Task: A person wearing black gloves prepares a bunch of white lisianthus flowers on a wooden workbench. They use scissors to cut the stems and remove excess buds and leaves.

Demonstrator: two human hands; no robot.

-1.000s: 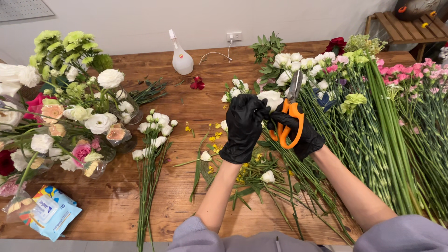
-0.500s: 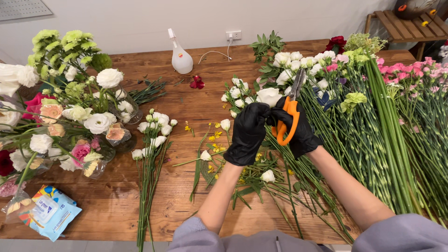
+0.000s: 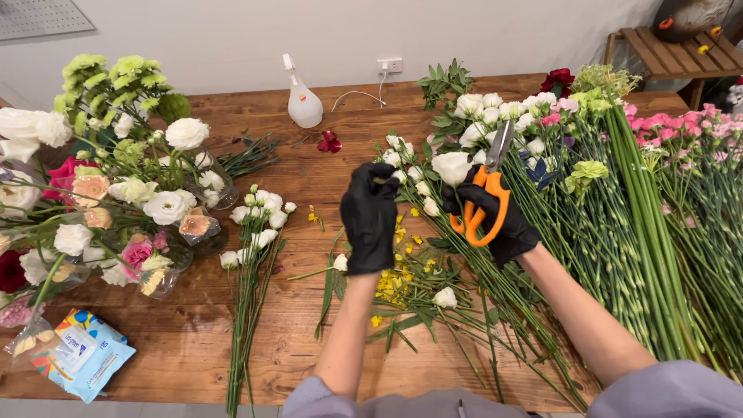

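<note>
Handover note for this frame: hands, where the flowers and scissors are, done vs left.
Left hand, black glove: closed on a stem among the white flowers.
Right hand, black glove: holds the orange scissors, blades pointing up beside the white bloom.
Done: trimmed leaves and yellow bits lie on the wooden table; a small white bunch lies to the left.
Left: long-stemmed flowers piled to the right.

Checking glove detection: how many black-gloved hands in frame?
2. The left hand is at table centre by a stem; the right hand, just to its right, holds orange scissors. None appear hidden.
</note>
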